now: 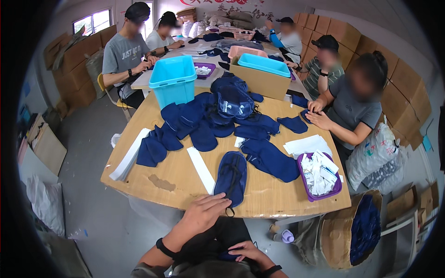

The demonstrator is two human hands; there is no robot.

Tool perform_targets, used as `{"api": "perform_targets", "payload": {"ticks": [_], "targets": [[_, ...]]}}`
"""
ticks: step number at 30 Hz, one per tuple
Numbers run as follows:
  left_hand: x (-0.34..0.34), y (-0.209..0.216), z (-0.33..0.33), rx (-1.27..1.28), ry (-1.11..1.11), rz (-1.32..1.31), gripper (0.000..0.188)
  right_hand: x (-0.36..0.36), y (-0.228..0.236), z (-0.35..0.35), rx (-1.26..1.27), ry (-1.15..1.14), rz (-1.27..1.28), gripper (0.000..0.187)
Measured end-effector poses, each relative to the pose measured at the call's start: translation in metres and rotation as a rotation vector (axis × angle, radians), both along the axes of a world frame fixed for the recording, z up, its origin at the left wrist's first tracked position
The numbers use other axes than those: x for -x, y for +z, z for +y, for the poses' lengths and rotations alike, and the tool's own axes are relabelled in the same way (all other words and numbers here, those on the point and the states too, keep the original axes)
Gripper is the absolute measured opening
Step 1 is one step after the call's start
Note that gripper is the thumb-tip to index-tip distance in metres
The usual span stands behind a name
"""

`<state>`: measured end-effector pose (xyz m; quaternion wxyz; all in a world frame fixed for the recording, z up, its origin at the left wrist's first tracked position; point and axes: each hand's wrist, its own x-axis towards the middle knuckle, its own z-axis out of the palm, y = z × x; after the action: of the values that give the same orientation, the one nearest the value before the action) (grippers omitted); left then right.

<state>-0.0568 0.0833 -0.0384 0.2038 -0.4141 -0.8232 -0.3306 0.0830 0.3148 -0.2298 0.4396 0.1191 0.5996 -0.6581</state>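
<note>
Stacks of brown cartons (pixel 398 78) line the right wall, and more (pixel 79 51) stand along the left wall under the window. A red sign (pixel 222 2) with characters hangs on the far wall. On the wooden worktop (pixel 273 192) a light blue bin (pixel 173 78) stands at the far left, and beside it an open carton (pixel 259 81) carries a blue tray (pixel 263 64). A purple tray (pixel 320 178) near the right edge holds small white labels. White paper strips (pixel 201 169) lie near the middle, with more sheets (pixel 306 144) beside the purple tray. A clear bag (pixel 378 155) of packed goods sits on the floor at right, next to a round carton (pixel 352 229) of navy cloth.

A navy cap (pixel 232 176) lies flat at the near edge of the worktop, oval, its hollow side up, with a dark strap trailing over the edge. The left hand (pixel 204 214) rests at that edge with its fingers spread, the fingertips touching the cap's rim; the grip is apart. The right hand (pixel 245 250) lies low in the lap on dark cloth; whether its grip is apart or together cannot be told. A heap of navy caps (pixel 222 111) covers the middle of the worktop.
</note>
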Motion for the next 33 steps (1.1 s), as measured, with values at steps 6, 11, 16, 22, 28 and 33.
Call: {"api": "perform_targets", "payload": {"ticks": [6,11,16,22,28,33], "targets": [[0.011,0.013,0.014,-0.022,-0.020,-0.032,0.034,-0.003,0.005,0.005,0.005,-0.035,0.015,0.039],[0.017,0.013,0.030,0.087,-0.074,0.026,0.029,-0.005,-0.012,0.007,-0.091,-0.044,0.027,0.042],[0.026,0.006,0.038,0.083,-0.041,-0.198,0.020,-0.009,-0.007,0.023,-0.090,-0.087,-0.021,0.042],[0.034,0.008,0.037,-0.066,-0.053,-0.277,0.020,-0.008,-0.001,0.018,-0.068,-0.072,-0.011,0.041],[0.037,-0.001,0.038,-0.105,0.001,-0.219,0.023,-0.020,-0.007,0.031,-0.057,-0.140,-0.033,0.040],[0.030,-0.012,0.040,-0.183,0.073,-0.038,0.024,-0.024,-0.009,0.026,-0.046,-0.149,-0.019,0.040]]}}
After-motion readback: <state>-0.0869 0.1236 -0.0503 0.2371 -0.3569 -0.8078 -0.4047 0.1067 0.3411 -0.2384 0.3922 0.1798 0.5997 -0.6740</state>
